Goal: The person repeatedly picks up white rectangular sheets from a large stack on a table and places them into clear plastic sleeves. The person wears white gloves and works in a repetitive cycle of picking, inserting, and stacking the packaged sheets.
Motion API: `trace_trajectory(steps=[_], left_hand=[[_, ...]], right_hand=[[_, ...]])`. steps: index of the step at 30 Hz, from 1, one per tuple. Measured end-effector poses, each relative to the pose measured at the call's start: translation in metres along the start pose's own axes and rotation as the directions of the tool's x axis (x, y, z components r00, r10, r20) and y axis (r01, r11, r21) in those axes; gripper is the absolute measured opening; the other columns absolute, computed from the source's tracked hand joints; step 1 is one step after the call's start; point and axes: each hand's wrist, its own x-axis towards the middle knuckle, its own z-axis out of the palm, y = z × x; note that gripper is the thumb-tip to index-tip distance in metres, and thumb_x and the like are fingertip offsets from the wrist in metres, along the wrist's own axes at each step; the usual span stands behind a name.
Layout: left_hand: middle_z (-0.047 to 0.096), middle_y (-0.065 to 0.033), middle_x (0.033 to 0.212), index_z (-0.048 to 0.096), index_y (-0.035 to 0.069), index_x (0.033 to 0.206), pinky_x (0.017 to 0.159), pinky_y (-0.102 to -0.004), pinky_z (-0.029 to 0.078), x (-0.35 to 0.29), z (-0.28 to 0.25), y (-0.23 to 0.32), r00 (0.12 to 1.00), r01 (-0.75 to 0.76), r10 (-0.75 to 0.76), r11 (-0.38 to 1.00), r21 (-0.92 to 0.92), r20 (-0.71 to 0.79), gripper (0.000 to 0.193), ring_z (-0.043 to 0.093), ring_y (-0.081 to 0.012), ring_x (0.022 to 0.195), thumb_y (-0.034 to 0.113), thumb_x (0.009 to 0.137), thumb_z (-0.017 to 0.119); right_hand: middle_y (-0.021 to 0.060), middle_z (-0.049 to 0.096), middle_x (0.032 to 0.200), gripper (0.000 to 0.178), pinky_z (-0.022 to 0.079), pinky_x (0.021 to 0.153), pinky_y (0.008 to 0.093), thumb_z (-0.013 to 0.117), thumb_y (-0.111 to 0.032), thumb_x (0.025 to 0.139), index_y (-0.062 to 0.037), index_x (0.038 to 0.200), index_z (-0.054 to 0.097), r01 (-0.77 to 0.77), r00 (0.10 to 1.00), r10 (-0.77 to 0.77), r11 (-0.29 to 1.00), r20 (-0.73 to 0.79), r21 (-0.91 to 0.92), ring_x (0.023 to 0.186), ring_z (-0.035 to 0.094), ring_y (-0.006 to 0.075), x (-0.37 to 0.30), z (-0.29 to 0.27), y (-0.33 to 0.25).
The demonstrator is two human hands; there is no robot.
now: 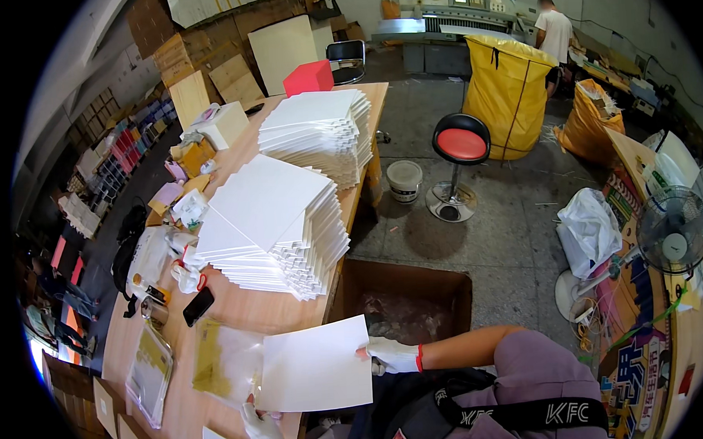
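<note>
Purple cloth covers the worker's shoulder (547,376), close on the right of the sheet (317,366), with a black strap (525,417) across it. That white sheet, my landmark for the rest, lies flat at the near edge of the desk (253,308), its right part jutting past the edge. At its right side the right hand (394,355), gloved in white with a red cuff, has its fingers clamped on it, thumb on top. By its near left corner is the left hand (264,429), gloved alike; its fingers touch the spot where sheet and clear bag (226,362) meet, but I can't tell whether they are closed on either. The bag, yellowish toward its far end, lies directly left of the sheet; whether the sheet's edge is inside it, I can't make out. Farther left is another clear pack (150,373), and up and left of the sheet a black phone (198,306). Beyond the sheet rises a fanned white stack (277,223), then a second stack (316,135) and a red box (308,78). Just past its far right corner, below desk height, gapes a brown carton (402,296); beyond that, a red-seated stool (459,140) and a bucket (405,182).
</note>
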Motion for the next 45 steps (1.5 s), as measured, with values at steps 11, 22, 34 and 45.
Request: trace_trajectory(steps=[11,22,34,45], left_hand=[[0.059,-0.0187,0.111,0.054,-0.002,0.119,0.088,-0.0354,0.047,-0.039,-0.007,0.053,0.951,0.306,-0.307,0.952,-0.029,-0.032,0.043,0.058,-0.0296,0.094,0.005,0.078,0.064],[0.052,-0.0154,0.119,0.044,0.002,0.127,0.077,-0.0331,0.05,-0.063,0.029,0.07,0.906,0.101,-0.298,0.841,-0.532,-0.3,0.042,0.055,-0.026,0.098,0.001,0.085,0.049],[0.045,-0.0148,0.13,0.038,0.008,0.134,0.087,-0.0385,0.047,-0.075,0.119,0.072,0.669,0.371,-0.502,-0.412,-0.832,0.548,0.044,0.053,-0.0286,0.108,0.016,0.091,0.042],[0.045,-0.0136,0.132,0.038,0.009,0.134,0.097,-0.0406,0.042,-0.114,0.144,0.085,0.598,0.394,-0.546,-0.437,-0.809,0.586,0.046,0.05,-0.0283,0.114,0.026,0.092,0.043]], right_hand=[[-0.0006,0.049,0.061,0.014,0.03,0.042,0.0232,0.055,-0.022,0.086,-0.0092,0.08,0.055,-0.014,0.999,0.011,0.997,-0.043,-0.076,0.047,0.04,0.0083,-0.025,0.006,-0.005],[0.0008,0.051,0.063,0.015,0.033,0.042,0.0233,0.055,-0.023,0.087,-0.0076,0.085,0.055,-0.019,0.999,0.016,0.997,-0.041,-0.071,0.046,0.043,0.0091,-0.023,0.015,0.003],[0.0019,0.054,0.062,0.023,0.036,0.041,0.0219,0.055,-0.027,0.09,-0.0036,0.092,0.057,-0.006,0.999,0.0,0.988,-0.038,-0.157,0.046,0.049,0.0092,-0.049,0.035,0.001],[0.003,0.06,0.091,0.018,0.051,0.071,0.0311,0.056,-0.02,0.091,-0.0065,0.102,0.057,-0.136,0.99,0.143,0.948,-0.005,0.289,0.078,0.058,0.0142,0.061,0.059,0.086]])
